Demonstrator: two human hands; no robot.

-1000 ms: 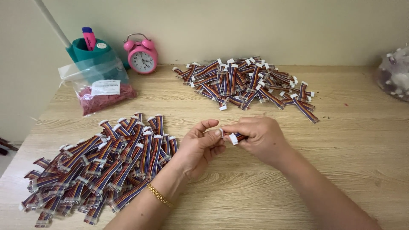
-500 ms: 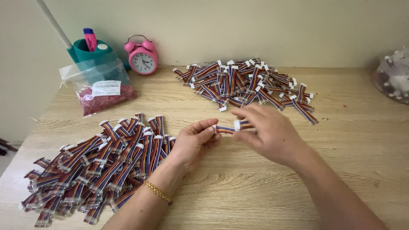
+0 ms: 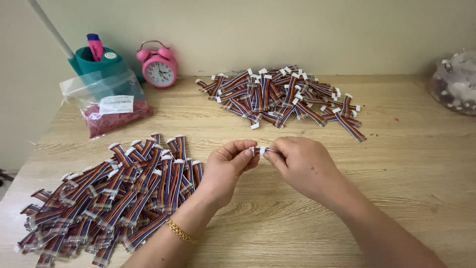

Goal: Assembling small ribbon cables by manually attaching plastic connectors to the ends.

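Pale wood grain runs across the table [image 3: 406, 164] where our two hands meet at the middle. Between them we hold one short ribbon cable [image 3: 262, 150], its white connector ends just showing; its long axis lies roughly level, left to right, above the tabletop. Our left hand [image 3: 229, 167] is curled nearly closed, thumb and forefinger pinched on the cable's left end, and a gold bracelet [image 3: 181, 232] circles that wrist. Our right hand [image 3: 300, 166] is likewise folded in, fingertips nipping the right end. We count two heaps of the same multicoloured cables, each too many to number: the near pile [image 3: 114, 193] just left of our left hand, with most strips lying on a slant toward the upper right, and the far pile [image 3: 280, 97] well apart toward the wall, fanned out. One pink alarm clock [image 3: 159, 67] stands at the wall. One clear plastic bag [image 3: 106, 106] with a white rectangular label holds reddish bits, leaning against one teal cup [image 3: 99, 62] with a pink marker [image 3: 95, 46] in it. One more clear bag [image 3: 456, 84] sits at the right edge.
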